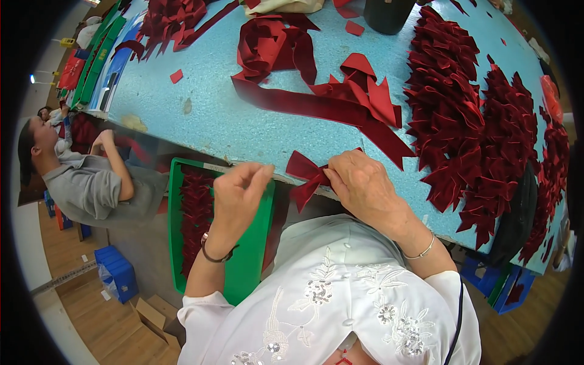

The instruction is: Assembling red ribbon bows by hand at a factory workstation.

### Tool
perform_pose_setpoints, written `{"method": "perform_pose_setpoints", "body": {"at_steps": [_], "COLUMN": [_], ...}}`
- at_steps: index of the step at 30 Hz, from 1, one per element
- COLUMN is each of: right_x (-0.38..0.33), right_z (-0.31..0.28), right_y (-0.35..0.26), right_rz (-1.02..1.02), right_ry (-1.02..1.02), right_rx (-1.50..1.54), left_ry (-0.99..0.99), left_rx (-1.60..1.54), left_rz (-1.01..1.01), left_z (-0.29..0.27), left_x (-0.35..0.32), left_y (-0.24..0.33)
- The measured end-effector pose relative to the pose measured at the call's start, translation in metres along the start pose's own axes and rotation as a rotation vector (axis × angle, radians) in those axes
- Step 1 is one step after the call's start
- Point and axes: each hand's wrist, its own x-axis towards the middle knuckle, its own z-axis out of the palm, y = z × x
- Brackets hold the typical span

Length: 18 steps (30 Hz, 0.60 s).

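Note:
A dark red velvet ribbon bow [302, 173] is at the table's near edge, its left loop and a tail showing. My right hand [364, 179] grips it at the middle, and the fingers cover its right part. Left of the bow and apart from it, my left hand [242, 193] is raised with thumb and fingertips pinched together. Whatever the pinch may hold is too small to make out. Beyond my hands, a long loose strip of the same ribbon [286, 102] twists across the light blue table [201, 115], showing a brighter red underside.
Long rows of finished bows [444, 103] cover the table's right side. A green crate [252, 243] with more bows stands below my left hand. A dark container [388, 15] stands at the far edge. Another person [100, 176] sits at the left. Blue crates [115, 274] are on the floor.

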Motion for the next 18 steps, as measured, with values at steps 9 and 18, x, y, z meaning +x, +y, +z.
{"method": "perform_pose_setpoints", "body": {"at_steps": [9, 18], "right_x": [0.002, 0.003], "right_z": [0.002, 0.002], "right_y": [-0.001, 0.001], "right_rz": [-0.015, -0.012], "right_ry": [0.006, 0.000], "right_rx": [0.007, 0.014], "left_ry": [-0.252, -0.049], "left_rx": [-1.086, -0.753], "left_rz": [-0.630, -0.414], "left_z": [0.044, 0.053], "left_x": [-0.015, -0.017], "left_y": [0.012, 0.007]}}
